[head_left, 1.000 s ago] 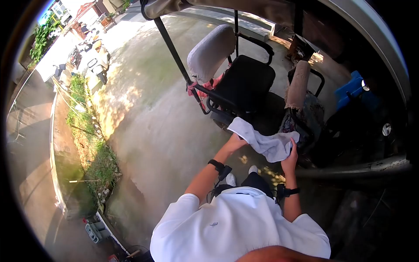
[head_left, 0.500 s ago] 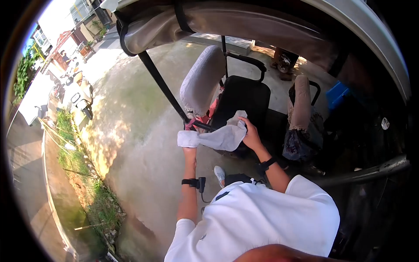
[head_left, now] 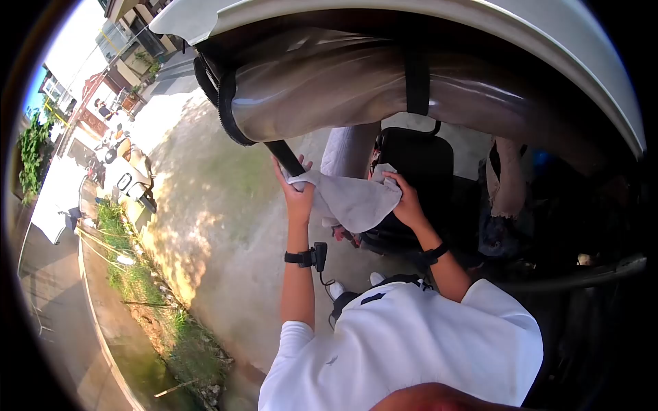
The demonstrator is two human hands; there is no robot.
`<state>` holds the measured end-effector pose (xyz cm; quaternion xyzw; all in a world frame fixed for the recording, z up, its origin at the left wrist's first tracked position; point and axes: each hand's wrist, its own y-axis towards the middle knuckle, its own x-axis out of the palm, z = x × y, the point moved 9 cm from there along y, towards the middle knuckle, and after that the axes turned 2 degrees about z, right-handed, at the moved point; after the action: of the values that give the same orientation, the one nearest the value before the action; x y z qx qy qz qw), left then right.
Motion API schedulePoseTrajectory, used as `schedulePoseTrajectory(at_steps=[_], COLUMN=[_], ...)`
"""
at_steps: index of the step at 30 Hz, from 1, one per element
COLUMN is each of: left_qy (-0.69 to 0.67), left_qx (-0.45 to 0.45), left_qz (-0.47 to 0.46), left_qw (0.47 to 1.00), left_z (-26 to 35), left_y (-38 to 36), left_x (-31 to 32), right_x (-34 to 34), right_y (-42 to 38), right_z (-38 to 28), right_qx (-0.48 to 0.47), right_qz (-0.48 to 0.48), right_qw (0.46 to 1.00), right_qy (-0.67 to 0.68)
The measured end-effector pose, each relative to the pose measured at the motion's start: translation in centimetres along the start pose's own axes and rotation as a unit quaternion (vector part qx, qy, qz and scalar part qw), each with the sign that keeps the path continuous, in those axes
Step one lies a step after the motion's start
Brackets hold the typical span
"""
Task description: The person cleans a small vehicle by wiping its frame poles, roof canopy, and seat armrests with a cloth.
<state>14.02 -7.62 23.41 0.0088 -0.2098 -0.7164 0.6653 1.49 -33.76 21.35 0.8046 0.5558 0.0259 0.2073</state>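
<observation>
1. One roofed vehicle (head_left: 377,15) is seen at its open side, its pale roof edge arching above and beyond the fingers of both hands.
2. Under that edge, a rolled plastic curtain (head_left: 322,85) is slung above the fingers; it is gathered by a black strap (head_left: 417,82), presumably so that the side is left open.
3. Beyond the right fingers, a black seat (head_left: 419,161) is set inside; between the two hands and a little past them, a backrest (head_left: 340,152) is dressed in a light cover, probably for protection.
4. From beneath the curtain, a black post (head_left: 283,157) is brought down to the left fingers.
5. Between the hands, a pale grey towel (head_left: 358,203) is hung, its left end laid at the post by the left palm and its right end bunched at the right fingertips. By being held at both ends, it seems to be kept spread.
6. The left hand (head_left: 297,195) is raised with its fingers spread apart, the post passing between them; how firmly it is pressed cannot be told.
7. The right hand (head_left: 407,204) is closed, thumb and fingers pinched on the towel's gathered corner, likely so that slack is controlled.
</observation>
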Motion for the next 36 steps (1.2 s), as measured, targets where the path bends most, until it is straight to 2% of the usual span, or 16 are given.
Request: schedulePoseTrajectory(at_steps=[1,3,4,5,6,7,9,11,13,17,19,20,22,26,31,36], left_qy=[-0.079,-0.061,-0.039,-0.037,0.082,0.195,0.251,0.183,0.143,-0.041,-0.111,-0.114,0.001,0.022,-0.166,-0.084], left_qx=[-0.043,-0.023,-0.006,-0.014,0.048,0.114,0.142,-0.022,-0.026,-0.015,-0.012,-0.018,0.11,0.104,-0.015,-0.109], left_qz=[-0.046,-0.047,-0.035,-0.047,-0.039,-0.028,-0.022,-0.171,-0.213,-0.242,-0.262,-0.269,-0.264,-0.279,-0.24,-0.291], left_qw=[0.995,0.997,0.999,0.998,0.995,0.974,0.957,0.968,0.966,0.969,0.959,0.956,0.958,0.954,0.956,0.947], left_z=[-1.2,-2.4,-2.7,-2.6,-0.8,1.4,4.2,2.4,1.3,2.7,5.1,5.2,7.3,8.1,5.7,-1.4], left_y=[0.8,1.3,1.5,1.3,1.0,0.9,1.2,1.5,2.0,2.1,2.2,2.3,3.0,3.4,3.3,2.0], left_x=[1.6,1.9,1.4,1.3,1.1,1.2,1.0,1.5,1.5,1.9,2.7,2.8,2.4,3.2,3.0,2.2], right_x=[-0.4,-2.1,-3.0,-3.5,-3.4,-3.6,-2.8,-1.6,0.2,5.4,7.9,8.7,10.0,10.1,9.4,7.3], right_y=[-0.5,-2.2,-3.4,-5.3,-7.0,-7.9,-10.3,-11.0,-11.0,-9.5,-9.4,-9.5,-9.1,-8.1,-7.5,-7.4], right_z=[0.3,2.8,5.4,7.7,10.1,10.1,10.6,9.0,8.6,3.6,1.3,0.3,-2.0,-3.9,-3.9,-2.0], right_qx=[0.003,0.041,0.083,0.209,0.279,0.283,0.381,0.381,0.406,0.287,0.231,0.215,0.18,0.101,0.086,0.127], right_qz=[0.011,0.03,0.033,0.024,-0.041,-0.032,-0.031,-0.01,-0.015,-0.003,-0.064,-0.052,-0.039,-0.017,0.064,0.114], right_qw=[1.0,0.995,0.988,0.971,0.951,0.95,0.919,0.918,0.913,0.957,0.969,0.971,0.979,0.993,0.992,0.984], right_qy=[-0.022,-0.085,-0.124,-0.114,-0.129,-0.132,-0.096,-0.109,-0.033,0.035,0.068,0.088,0.088,0.056,0.061,-0.045])
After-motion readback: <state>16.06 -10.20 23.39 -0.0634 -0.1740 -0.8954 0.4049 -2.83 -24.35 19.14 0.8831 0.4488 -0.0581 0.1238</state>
